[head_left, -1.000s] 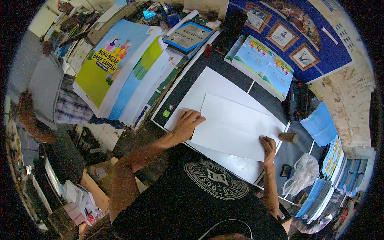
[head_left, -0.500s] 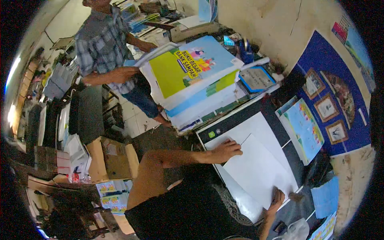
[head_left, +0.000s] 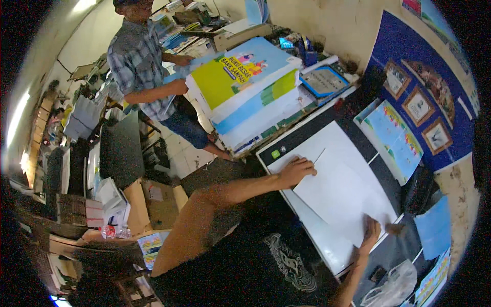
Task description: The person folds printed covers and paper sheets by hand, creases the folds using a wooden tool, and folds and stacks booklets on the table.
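A large white sheet of paper [head_left: 337, 189] lies at an angle over a wider white sheet [head_left: 322, 235] on a black-topped table. My left hand [head_left: 296, 173] is at its left edge, fingers curled in and pressed together on the paper. At the sheet's lower right edge, my right hand [head_left: 370, 235] is closed with bent fingers, somewhat blurred. The paper's edges under both hands are partly hidden. Just right of my right hand sits a small brown lump [head_left: 394, 228] that I cannot make out.
A tall stack of printed sheets [head_left: 255, 77] stands beyond the table; a co-worker [head_left: 148, 77] holds papers at its left side. A framed plaque [head_left: 323, 82] lies beside it. Printed covers [head_left: 391, 140] lean at right, near a clear plastic bag [head_left: 394, 286]. A cardboard box [head_left: 161, 204] stands left.
The view has shifted, so most things sit elsewhere in the picture. Both my hands stay at the white sheet's edges. The co-worker's hands remain beside the stack.
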Action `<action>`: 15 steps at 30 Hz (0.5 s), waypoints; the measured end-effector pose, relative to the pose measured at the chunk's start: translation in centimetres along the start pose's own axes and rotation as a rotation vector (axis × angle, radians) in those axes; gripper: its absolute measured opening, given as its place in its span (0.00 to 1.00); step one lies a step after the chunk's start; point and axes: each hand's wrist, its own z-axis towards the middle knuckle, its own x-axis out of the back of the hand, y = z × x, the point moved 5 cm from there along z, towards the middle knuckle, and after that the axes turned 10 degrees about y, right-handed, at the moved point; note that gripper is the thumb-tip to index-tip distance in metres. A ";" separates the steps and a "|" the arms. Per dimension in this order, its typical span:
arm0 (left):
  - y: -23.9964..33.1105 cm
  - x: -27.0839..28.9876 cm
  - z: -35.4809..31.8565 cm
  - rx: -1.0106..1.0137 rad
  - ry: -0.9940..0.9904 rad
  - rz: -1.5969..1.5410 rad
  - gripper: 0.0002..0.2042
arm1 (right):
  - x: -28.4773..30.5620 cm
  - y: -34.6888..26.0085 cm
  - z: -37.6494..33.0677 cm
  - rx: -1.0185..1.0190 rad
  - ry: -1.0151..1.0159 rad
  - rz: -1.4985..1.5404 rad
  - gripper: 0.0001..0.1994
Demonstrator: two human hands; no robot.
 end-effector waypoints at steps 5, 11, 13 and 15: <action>0.3 1.8 0.2 -0.015 -0.022 -0.051 0.24 | -0.6 2.3 -2.5 -0.131 0.016 0.270 0.26; -0.5 2.5 -4.7 0.062 -0.061 -0.002 0.17 | -1.5 -1.2 -4.6 -0.074 -0.028 0.016 0.19; -0.5 2.3 -5.8 0.053 -0.020 -0.009 0.15 | -1.5 -1.0 -6.0 -0.150 0.004 0.081 0.21; 0.3 2.8 -6.6 0.050 0.106 -0.016 0.14 | -1.6 -0.4 -6.4 0.028 -0.023 -0.073 0.20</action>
